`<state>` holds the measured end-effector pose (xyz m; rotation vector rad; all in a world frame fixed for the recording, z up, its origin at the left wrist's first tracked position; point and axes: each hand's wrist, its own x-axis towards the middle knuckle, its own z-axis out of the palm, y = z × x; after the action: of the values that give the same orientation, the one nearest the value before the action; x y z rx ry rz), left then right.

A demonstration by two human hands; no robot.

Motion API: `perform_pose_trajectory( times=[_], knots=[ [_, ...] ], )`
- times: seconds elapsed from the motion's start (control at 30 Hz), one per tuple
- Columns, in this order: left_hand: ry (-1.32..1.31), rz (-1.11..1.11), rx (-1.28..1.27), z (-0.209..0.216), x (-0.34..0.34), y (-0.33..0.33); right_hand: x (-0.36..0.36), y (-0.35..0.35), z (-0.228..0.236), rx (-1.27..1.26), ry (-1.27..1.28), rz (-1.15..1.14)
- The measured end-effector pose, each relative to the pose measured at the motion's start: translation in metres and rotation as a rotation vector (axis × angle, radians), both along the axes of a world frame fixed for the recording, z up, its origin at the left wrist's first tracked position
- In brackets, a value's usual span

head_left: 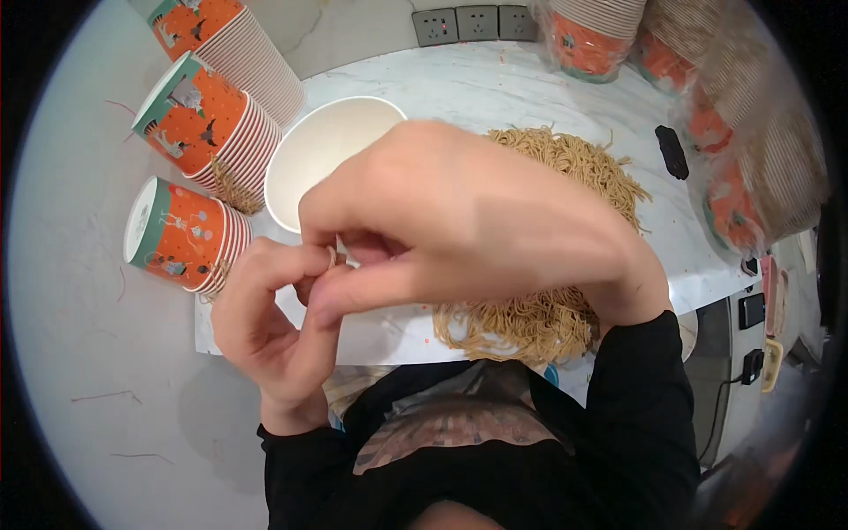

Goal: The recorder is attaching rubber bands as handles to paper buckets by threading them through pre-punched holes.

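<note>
Both hands meet at a tan strand above the desk

A small tan strand [334,257], perhaps a bit of noodle, shows among the fingertips, in front of the bowl as seen from above. The left hand [276,329] is curled, index finger and thumb drawn narrow. The right hand [387,205] arches over it, its thumb reaching across the left fingertips; the fingers overlap, so I cannot tell which hand, if either, grips the strand firmly.

Because the hold is so small and crowded, the strand could slip or snap if the two hands pull unevenly. The right hand also covers much of the view, so a poor grip might go unnoticed.

Just beyond is the white bowl [325,146]. Noodles [574,166] show on both sides of the right forearm, which could drag strands along if lowered. Stacked paper cups [190,233] stand left of the bowl; a leftward elbow or wrist swing might topple them. Wrapped cups [740,199] stand at the right of the desk [433,93].
</note>
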<state>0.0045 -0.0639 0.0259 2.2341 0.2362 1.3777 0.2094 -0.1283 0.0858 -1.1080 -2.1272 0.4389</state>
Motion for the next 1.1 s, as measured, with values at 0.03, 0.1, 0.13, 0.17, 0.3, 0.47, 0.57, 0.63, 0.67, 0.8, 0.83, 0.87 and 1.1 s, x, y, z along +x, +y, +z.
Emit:
perform_pose_trajectory(
  times=[0.03,0.1,0.13,0.17,0.3,0.47,0.57,0.63,0.67,0.8,0.83,0.87,1.1],
  knots=[
    [0.015,0.022,0.019,0.003,0.002,0.001,0.002,0.000,0.002,-0.033,0.068,-0.001],
    [0.033,0.044,0.013,0.005,0.001,0.001,0.009,-0.003,0.009,-0.170,0.169,-0.012],
    [0.033,0.047,0.008,0.005,0.001,-0.001,0.012,-0.003,0.011,-0.175,0.169,-0.010],
    [-0.003,0.058,-0.039,0.005,0.003,-0.003,0.015,-0.002,0.012,-0.201,0.074,-0.022],
    [-0.076,0.086,-0.191,0.007,-0.003,-0.007,0.025,0.001,0.003,-0.070,-0.090,-0.044],
    [-0.187,0.095,-0.285,0.006,-0.013,-0.005,0.040,0.003,0.005,0.042,-0.068,-0.086],
    [-0.178,0.066,-0.316,0.011,-0.008,-0.010,0.033,-0.003,0.014,-0.190,0.145,-0.048],
    [-0.110,0.001,-0.317,0.014,0.003,-0.015,0.020,-0.005,0.007,-0.237,0.231,-0.006],
    [-0.085,-0.064,-0.348,0.014,0.008,-0.017,0.020,-0.003,0.008,-0.239,0.229,-0.011],
    [-0.079,-0.117,-0.395,0.015,0.013,-0.020,0.025,0.003,0.010,-0.327,0.205,0.068],
    [-0.075,-0.113,-0.387,0.015,0.013,-0.018,0.031,0.002,0.012,-0.341,0.234,0.084],
    [-0.077,-0.116,-0.387,0.013,0.015,-0.017,0.034,0.000,0.013,-0.355,0.263,0.100],
    [-0.024,-0.112,-0.494,0.007,0.016,-0.012,0.047,0.004,0.008,-0.198,0.312,-0.100]
  ],
)
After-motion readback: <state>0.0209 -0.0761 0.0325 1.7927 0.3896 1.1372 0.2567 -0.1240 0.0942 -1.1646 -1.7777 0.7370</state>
